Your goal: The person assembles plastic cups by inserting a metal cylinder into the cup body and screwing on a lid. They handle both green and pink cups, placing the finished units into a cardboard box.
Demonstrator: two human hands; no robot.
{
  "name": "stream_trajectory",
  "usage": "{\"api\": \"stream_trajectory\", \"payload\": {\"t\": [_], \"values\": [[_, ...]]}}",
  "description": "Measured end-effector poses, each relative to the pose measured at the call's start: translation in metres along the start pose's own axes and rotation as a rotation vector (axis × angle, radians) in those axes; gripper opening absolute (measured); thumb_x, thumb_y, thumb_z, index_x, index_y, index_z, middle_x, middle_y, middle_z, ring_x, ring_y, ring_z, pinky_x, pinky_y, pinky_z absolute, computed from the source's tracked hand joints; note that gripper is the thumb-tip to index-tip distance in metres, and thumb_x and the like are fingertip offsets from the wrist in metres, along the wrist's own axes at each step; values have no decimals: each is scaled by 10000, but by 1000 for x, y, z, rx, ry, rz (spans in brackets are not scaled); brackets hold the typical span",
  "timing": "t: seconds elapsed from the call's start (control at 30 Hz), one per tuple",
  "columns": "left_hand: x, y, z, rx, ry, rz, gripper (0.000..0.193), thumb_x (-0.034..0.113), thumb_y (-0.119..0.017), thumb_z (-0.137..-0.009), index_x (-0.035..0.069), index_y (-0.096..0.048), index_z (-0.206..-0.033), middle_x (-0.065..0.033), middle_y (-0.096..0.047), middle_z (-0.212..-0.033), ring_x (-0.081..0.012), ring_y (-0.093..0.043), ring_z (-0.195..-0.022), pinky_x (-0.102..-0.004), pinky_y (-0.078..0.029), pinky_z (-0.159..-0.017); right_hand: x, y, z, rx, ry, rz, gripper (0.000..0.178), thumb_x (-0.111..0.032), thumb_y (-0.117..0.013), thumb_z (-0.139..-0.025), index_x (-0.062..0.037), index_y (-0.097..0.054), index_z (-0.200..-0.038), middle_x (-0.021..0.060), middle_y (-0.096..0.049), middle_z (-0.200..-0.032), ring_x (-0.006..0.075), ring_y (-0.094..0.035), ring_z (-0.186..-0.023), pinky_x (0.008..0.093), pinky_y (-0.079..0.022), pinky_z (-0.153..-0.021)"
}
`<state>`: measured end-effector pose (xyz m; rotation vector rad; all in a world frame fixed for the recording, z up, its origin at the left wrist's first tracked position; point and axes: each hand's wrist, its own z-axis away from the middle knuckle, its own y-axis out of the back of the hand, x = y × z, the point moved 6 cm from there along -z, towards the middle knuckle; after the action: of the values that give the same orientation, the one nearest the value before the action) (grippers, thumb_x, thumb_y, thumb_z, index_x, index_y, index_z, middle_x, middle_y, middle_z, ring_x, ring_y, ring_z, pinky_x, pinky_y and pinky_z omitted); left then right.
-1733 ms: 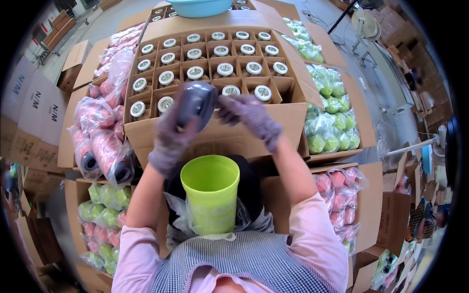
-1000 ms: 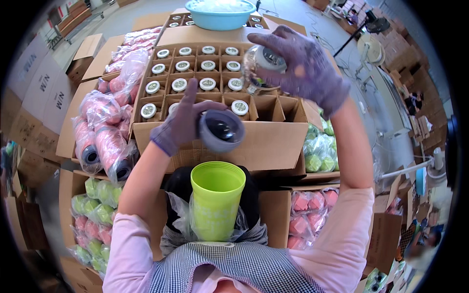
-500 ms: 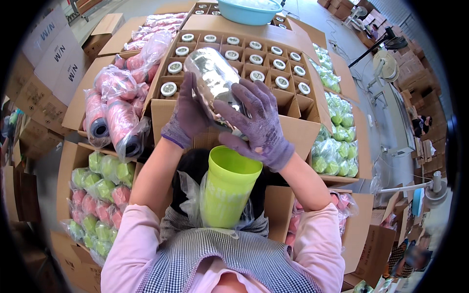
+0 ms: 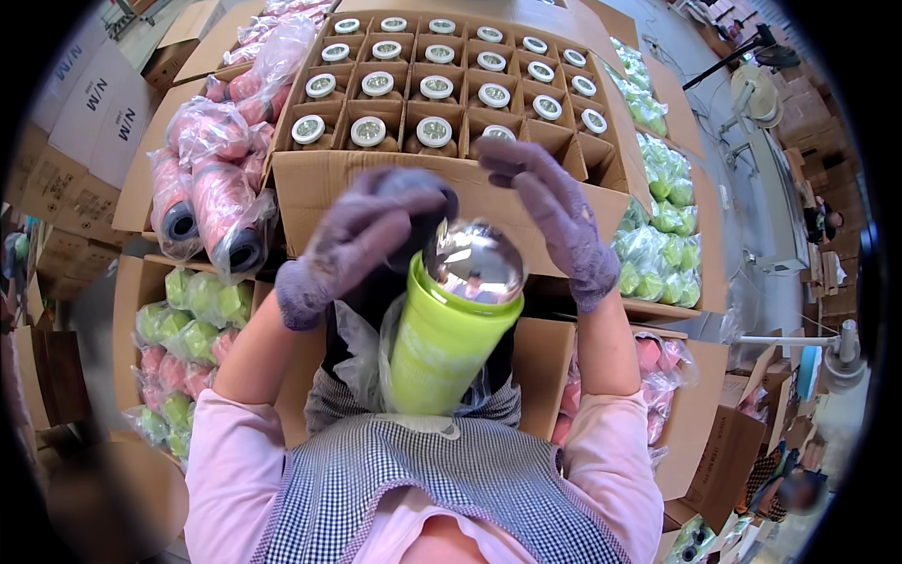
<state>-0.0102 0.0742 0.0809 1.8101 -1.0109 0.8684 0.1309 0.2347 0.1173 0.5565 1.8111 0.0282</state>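
A mirror-bright silver glass flask liner (image 4: 475, 260) sits inside the lime-green plastic casing (image 4: 442, 350), its rounded end sticking out of the top. The casing stands upright on my lap with clear plastic film (image 4: 365, 346) around it. Just to the upper left, my left hand (image 4: 352, 235), in a purple-grey glove, is closed around a dark ring-shaped piece (image 4: 451, 200); both are smeared by motion. On the other side, my gloved right hand (image 4: 554, 221) is raised with its fingers apart, holding nothing, near the front edge of the divided carton.
Ahead stands a cardboard carton (image 4: 376, 183) with dividers, full of white-rimmed glass liners. Bagged pink casings (image 4: 221, 188) lie in a box at left, bagged green and pink pieces (image 4: 193, 324) below them. Bagged green pieces (image 4: 669, 226) fill boxes at right.
The silver liner has gone from between both hands into the green casing. My right hand has let go and moved right; my left now has a dark ring-shaped piece.
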Motion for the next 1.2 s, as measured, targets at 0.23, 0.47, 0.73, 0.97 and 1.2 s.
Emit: {"api": "stream_trajectory", "payload": {"t": [0.23,0.47,0.73,0.97,1.2], "values": [[-24,67,29,662,221,320,588,27,-607,-927,8,-383,-1471,-121,-563,-1344,-204,-568,-1223,-330,-450,-1045,-3,-59,-3,-537,-49,308,439,-245,-751,-827,-11,-667,-1189,172,-672,-1127,334,-639,-1072,383,-512,-925],[-63,26,39,258,187,1303,528,289,-501,-1028,105,-361,-1502,-106,-486,-1458,-228,-471,-1353,-421,-380,-1133,8,-60,-1,-613,-24,62,399,-274,-739,-841,-6,-692,-1132,169,-679,-1077,298,-654,-1021,384,-518,-899],[-34,15,5,460,150,307,495,346,-574,-999,-1,-532,-1350,-157,-632,-1246,-225,-605,-1151,-344,-472,-999,23,-59,21,-560,-46,-66,411,-289,-685,-906,-39,-671,-1232,156,-672,-1169,298,-650,-1099,365,-510,-948],[34,-17,-19,-24,113,65,476,319,-720,-800,4,-715,-1157,-138,-607,-1147,-252,-590,-1086,-374,-455,-971,111,5,62,221,-298,-420,452,-383,-480,-1038,-1,-663,-1196,143,-659,-1225,239,-656,-1103,374,-498,-1001],[35,-30,-9,-79,127,-94,456,200,-777,-753,44,-723,-1177,-138,-636,-1126,-270,-607,-1068,-377,-476,-946,81,-50,38,197,-359,-965,602,-485,-381,-1054,35,-584,-1281,154,-627,-1278,242,-612,-1170,384,-479,-1022]]}}
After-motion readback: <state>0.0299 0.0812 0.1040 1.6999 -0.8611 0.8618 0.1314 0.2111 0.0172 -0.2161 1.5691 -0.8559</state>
